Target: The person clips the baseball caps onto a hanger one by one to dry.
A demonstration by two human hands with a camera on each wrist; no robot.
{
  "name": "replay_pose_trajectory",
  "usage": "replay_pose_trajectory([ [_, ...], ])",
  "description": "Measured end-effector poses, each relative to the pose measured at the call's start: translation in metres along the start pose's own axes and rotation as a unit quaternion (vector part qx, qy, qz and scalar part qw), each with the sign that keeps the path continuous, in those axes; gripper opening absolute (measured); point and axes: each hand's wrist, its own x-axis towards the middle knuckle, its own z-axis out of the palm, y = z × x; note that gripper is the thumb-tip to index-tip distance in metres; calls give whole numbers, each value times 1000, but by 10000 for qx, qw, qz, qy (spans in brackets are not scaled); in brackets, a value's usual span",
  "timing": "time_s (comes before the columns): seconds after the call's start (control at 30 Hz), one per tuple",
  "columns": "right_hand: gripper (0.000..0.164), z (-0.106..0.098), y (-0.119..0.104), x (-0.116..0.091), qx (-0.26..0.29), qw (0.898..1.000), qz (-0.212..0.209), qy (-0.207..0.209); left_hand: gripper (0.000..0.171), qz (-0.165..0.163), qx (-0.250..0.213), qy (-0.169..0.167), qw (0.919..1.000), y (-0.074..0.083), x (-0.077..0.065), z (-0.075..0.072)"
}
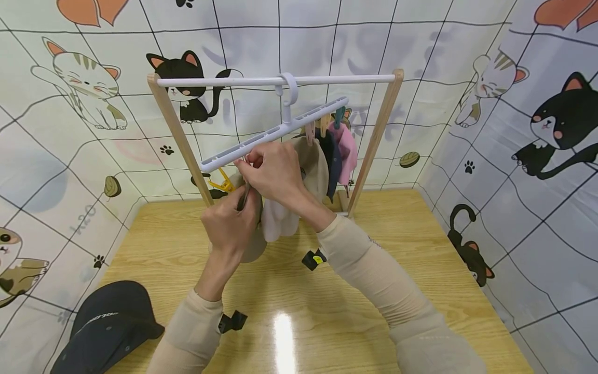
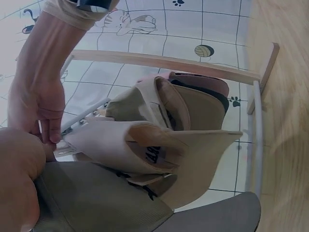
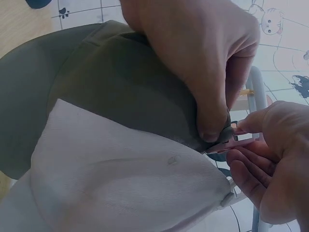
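A tilted white hanger (image 1: 275, 134) hangs from the rack's rail, its left end lower. My left hand (image 1: 231, 221) grips an olive-green cap (image 3: 130, 82) by its edge, thumb pressed on the cloth. Just under the hanger my right hand (image 1: 275, 169) pinches a small pink clip (image 3: 239, 144) at that same edge of the cap. A white cap (image 3: 120, 169) hangs beside the olive one. Farther along the hanger are a beige cap (image 1: 317, 158), a navy cap (image 1: 333, 161) and a pink cap (image 1: 347, 145), with clothespins at their tops.
The rack has a white rail (image 1: 210, 82) between wooden posts (image 1: 376, 140) and stands on a wooden table (image 1: 397, 291). A yellow clip (image 1: 226, 183) is at the hanger's low end. A dark cap (image 1: 109, 322) lies at the front left. Cat-patterned cloth walls (image 1: 490, 156) surround the table.
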Motion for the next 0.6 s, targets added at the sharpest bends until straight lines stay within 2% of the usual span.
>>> replay_pose_trajectory([
  [0.23, 32, 1, 0, 0, -40, 10000, -8, -80, 46, 95, 11, 111, 9999, 0, 1, -1],
  [0.5, 35, 2, -1, -1, -165, 9997, 69, -186, 42, -111, -189, 182, 9996, -1, 2, 0],
  [0.6, 33, 0, -1, 0, -32, 9994, 171, -310, 42, -223, -285, 147, 9992, -2, 3, 0],
])
